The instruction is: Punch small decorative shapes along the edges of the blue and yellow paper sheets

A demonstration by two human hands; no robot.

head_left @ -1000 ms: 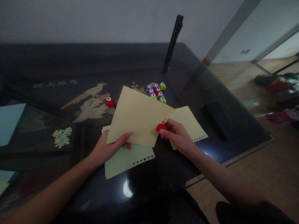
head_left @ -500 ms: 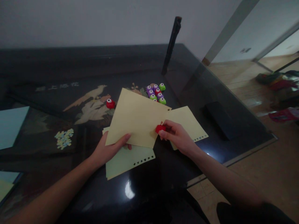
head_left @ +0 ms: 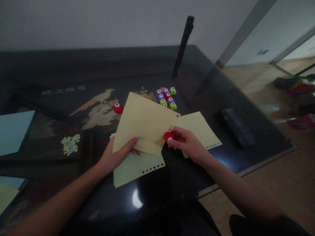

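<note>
While the left hand (head_left: 115,155) pinches the yellow sheet (head_left: 144,126) at its lower left corner, thumb on top and fingers curled under, the sheet sits lifted and tilted above the dark glass table (head_left: 172,183). Its long axis runs lower left to upper right; the punched edge is on the right and points toward the right hand.

Under the left hand: a pale green sheet (head_left: 134,167) flat on the table, row of punched shapes along its lower right edge.

Right hand (head_left: 188,144) is closed around a small red punch (head_left: 168,135), fingers wrapped, thumb side toward the sheet. The punch touches the yellow sheet's right edge near the lower right corner, just below a short run of punched holes. So the sheet lies left of the right hand, and the edge runs up and right from the punch. Right hand is the nearer one to that edge; left only steadies the far corner.

A second yellow sheet (head_left: 200,127) lies flat beneath the right hand, with punched marks along its right edge.

Further back:
- lone red punch (head_left: 118,108) just past the held sheet's left corner
- cluster of purple, red and green punches (head_left: 166,97) behind its top edge
- heap of paper cut-outs (head_left: 70,144) far left, well apart
- dark flat object (head_left: 236,127) far right, cannot tell what it is
</note>
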